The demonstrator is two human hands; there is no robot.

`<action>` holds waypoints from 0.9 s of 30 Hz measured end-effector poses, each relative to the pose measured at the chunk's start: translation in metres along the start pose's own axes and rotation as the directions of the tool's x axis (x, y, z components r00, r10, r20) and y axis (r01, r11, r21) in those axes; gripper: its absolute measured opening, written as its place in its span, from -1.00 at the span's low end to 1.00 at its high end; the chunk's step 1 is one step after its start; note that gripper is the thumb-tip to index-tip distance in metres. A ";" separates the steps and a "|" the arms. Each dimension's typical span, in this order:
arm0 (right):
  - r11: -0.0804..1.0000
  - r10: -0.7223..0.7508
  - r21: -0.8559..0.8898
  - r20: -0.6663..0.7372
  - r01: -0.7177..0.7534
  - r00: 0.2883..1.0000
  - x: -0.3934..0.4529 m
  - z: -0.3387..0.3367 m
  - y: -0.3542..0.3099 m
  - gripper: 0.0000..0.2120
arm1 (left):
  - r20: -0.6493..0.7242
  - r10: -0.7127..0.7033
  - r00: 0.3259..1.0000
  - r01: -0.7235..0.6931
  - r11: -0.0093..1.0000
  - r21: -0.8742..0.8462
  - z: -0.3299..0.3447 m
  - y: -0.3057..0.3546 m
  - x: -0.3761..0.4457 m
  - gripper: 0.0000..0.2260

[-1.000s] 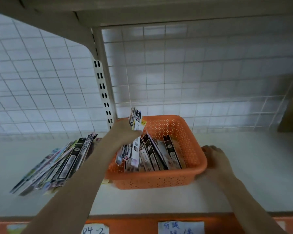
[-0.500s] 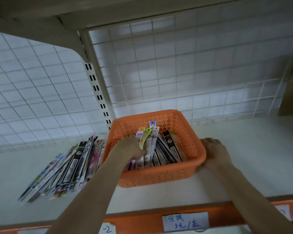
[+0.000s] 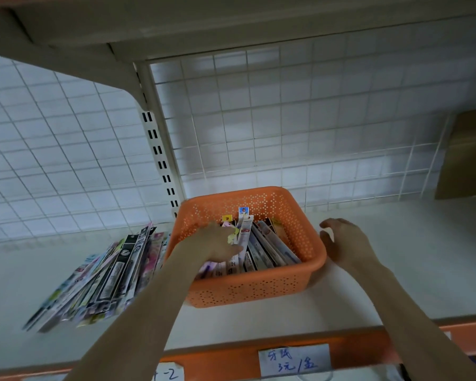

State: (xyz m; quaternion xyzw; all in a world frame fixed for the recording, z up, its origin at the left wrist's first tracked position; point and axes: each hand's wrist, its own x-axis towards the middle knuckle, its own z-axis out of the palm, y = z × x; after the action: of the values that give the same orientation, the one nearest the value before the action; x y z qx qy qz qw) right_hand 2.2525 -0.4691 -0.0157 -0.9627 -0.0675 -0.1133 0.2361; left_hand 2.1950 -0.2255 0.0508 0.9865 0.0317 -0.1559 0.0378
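Packets [image 3: 261, 248]: long slim retail packs. We count them standing on edge and leaning, inside the orange basket [image 3: 253, 290], mostly in its left and middle part.
Basket position: on the white shelf [image 3: 396, 257], against the wire-grid back, near the upright post.
Left hand [image 3: 215, 243]: inside the basket, lying on the left-hand packs with fingers fairly flat. We see no finger curled round any pack, though the hand is slightly blurred.
Right hand [image 3: 344, 243]: just beside the basket's right wall, not touching it, fingers loosely curved and holding nothing.
Change noted: a second ago the left hand held a bunch of packs above the basket; that bunch now sits in it. The right hand, which gripped the right rim, has let go.
Meaning: we judge this batch loaded and the basket no longer needs steadying.
Outstanding stock: loose pile [image 3: 107, 273] fanned on the shelf just left of the basket, probably next to go in.
Shelf edge: handwritten price label [image 3: 294, 360].
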 end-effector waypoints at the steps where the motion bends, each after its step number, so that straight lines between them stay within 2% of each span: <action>1: 1.000 -0.020 0.019 -0.039 0.021 0.999 0.001 -0.009 -0.004 -0.71 | -0.039 0.005 0.999 -0.005 1.000 -0.021 -0.003 -0.003 -0.001 -0.45; 4: 0.993 -0.086 0.076 -0.125 0.096 0.988 0.002 -0.035 -0.025 -0.72 | -0.205 0.026 0.978 -0.054 0.990 -0.131 -0.012 -0.014 -0.010 -0.49; 6: 0.983 -0.147 0.089 -0.164 0.163 0.975 -0.001 -0.047 -0.045 -0.73 | -0.351 0.026 0.936 -0.112 0.968 -0.226 -0.013 -0.019 -0.025 -0.55; 9: 0.953 -0.264 0.104 -0.179 0.285 0.948 -0.012 -0.051 -0.085 -0.74 | -0.559 -0.023 0.829 -0.175 0.938 -0.298 -0.004 -0.028 -0.054 -0.66; 12: 0.916 -0.368 0.111 -0.149 0.385 0.918 -0.026 -0.038 -0.125 -0.74 | -0.677 -0.112 0.728 -0.182 0.920 -0.347 0.017 -0.051 -0.074 -0.76; 16: 0.871 -0.452 0.180 -0.069 0.457 0.889 -0.048 -0.019 -0.180 -0.73 | -0.728 -0.208 0.653 -0.155 0.904 -0.398 0.044 -0.096 -0.095 -0.87; 20: 0.825 -0.505 0.268 -0.050 0.498 0.862 -0.069 0.009 -0.235 -0.75 | -0.699 -0.404 0.589 -0.081 0.832 -0.549 0.056 -0.147 -0.111 -0.81; 24: 0.806 -0.546 0.286 0.025 0.518 0.837 -0.085 0.044 -0.281 -0.74 | -0.632 -0.495 0.596 0.032 0.801 -0.598 0.070 -0.203 -0.119 -0.78; 27: 0.836 -0.539 0.171 0.082 0.521 0.838 -0.089 0.067 -0.302 -0.74 | -0.601 -0.505 0.620 0.080 0.802 -0.592 0.079 -0.237 -0.122 -0.78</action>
State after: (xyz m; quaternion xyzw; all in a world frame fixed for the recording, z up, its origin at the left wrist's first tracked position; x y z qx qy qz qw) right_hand 2.1234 -0.1784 0.0366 -0.8921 -0.3545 -0.1080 0.2583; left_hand 2.0376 -0.0027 -0.0020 0.8958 0.2512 0.2638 0.2545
